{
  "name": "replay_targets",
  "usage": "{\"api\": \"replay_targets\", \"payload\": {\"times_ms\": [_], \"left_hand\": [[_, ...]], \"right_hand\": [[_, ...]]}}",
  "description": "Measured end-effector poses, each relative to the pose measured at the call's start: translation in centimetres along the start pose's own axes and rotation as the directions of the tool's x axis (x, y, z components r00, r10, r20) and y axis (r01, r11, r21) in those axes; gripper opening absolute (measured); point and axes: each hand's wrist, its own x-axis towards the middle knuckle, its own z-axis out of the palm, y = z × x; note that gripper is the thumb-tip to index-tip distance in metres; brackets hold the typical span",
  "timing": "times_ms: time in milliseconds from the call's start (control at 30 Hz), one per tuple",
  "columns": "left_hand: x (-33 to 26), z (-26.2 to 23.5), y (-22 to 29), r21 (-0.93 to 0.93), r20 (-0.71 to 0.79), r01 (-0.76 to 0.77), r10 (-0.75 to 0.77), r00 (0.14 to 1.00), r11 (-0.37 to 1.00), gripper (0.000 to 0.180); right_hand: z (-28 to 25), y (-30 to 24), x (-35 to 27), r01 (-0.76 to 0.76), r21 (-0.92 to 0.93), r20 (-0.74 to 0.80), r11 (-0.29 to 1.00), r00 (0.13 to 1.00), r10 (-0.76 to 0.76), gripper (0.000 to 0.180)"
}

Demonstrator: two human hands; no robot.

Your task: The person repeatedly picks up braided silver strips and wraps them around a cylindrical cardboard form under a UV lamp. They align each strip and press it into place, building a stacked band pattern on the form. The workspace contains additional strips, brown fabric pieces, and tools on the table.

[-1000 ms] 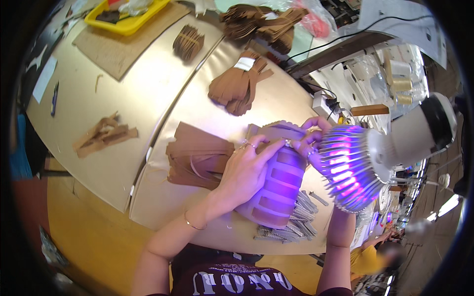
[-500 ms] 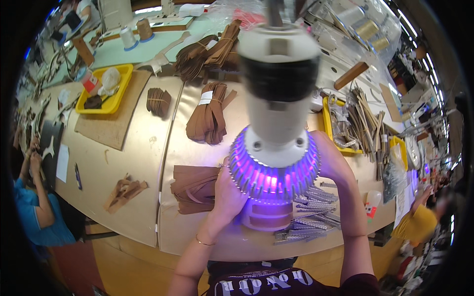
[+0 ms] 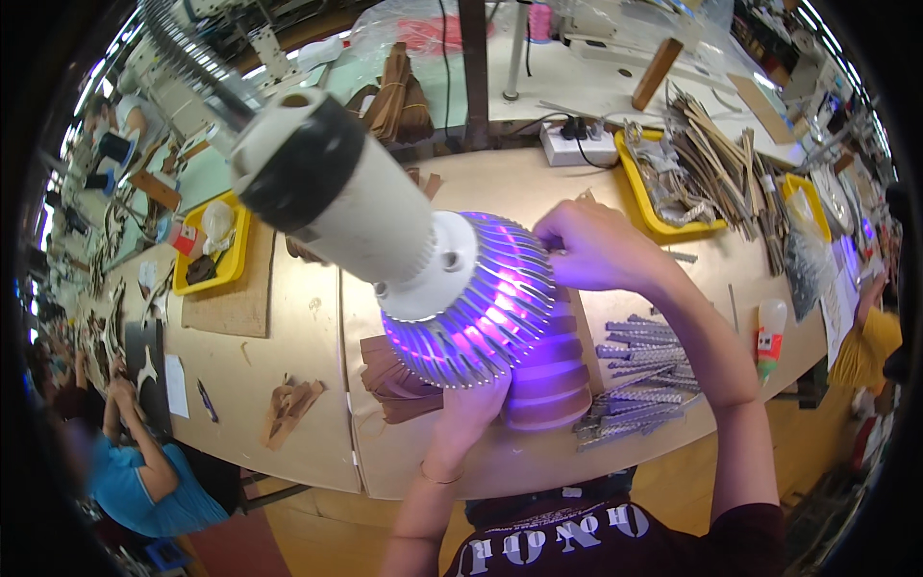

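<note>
A lamp with a finned, purple-glowing head (image 3: 481,298) hangs in front of my hands and hides much of them. Beneath it, brown strips lie in spaced rows on a purple-lit piece (image 3: 548,394). My right hand (image 3: 601,248) is at the lamp's right side, above the far end of these rows, fingers curled together; what they pinch cannot be made out. My left hand (image 3: 471,409) rests by the rows' left edge, its fingers covered by the lamp. A fanned stack of brown strips (image 3: 389,385) lies left of it. Silver patterned strips (image 3: 644,370) are piled to the right.
Yellow trays stand at the left (image 3: 236,255) and back right (image 3: 654,219), the latter beside a bundle of thin strips (image 3: 716,159). A white power strip (image 3: 577,146) sits at the back. Brown scraps (image 3: 291,409) and a pen (image 3: 207,399) lie left. Co-workers sit at both sides.
My view has shifted, and the lamp now leans toward the upper left. More of the brown rows shows. My right hand, partly behind the lamp before, is now visible with curled fingers.
</note>
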Motion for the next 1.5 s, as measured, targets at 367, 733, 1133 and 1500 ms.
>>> {"api": "replay_targets", "payload": {"times_ms": [367, 733, 1133, 1500], "left_hand": [[1.7, -0.4, 2.5, -0.038, -0.006, 0.064, -0.064, 0.998, 0.997, 0.032], [2.2, -0.4, 2.8, -0.061, -0.010, 0.020, -0.021, 1.000, 0.998, 0.033], [2.3, -0.8, 3.1, -0.062, 0.030, 0.051, -0.049, 0.998, 0.997, 0.034], [2.3, -0.3, 2.5, -0.005, 0.011, 0.020, -0.020, 1.000, 1.000, 0.033]], "right_hand": [[-0.2, -2.0, 0.4, 0.244, -0.097, -0.028, 0.965, 0.968, -0.247, 0.014], [0.5, 2.9, -1.2, 0.012, 0.201, 0.008, 0.980, 1.000, -0.014, 0.024], [1.5, 4.8, -0.7, -0.042, 0.458, 0.141, 0.888, 0.990, -0.027, 0.022], [1.9, 7.4, -1.3, -0.082, 0.527, 0.177, 0.846, 0.984, -0.016, 0.039]]}}
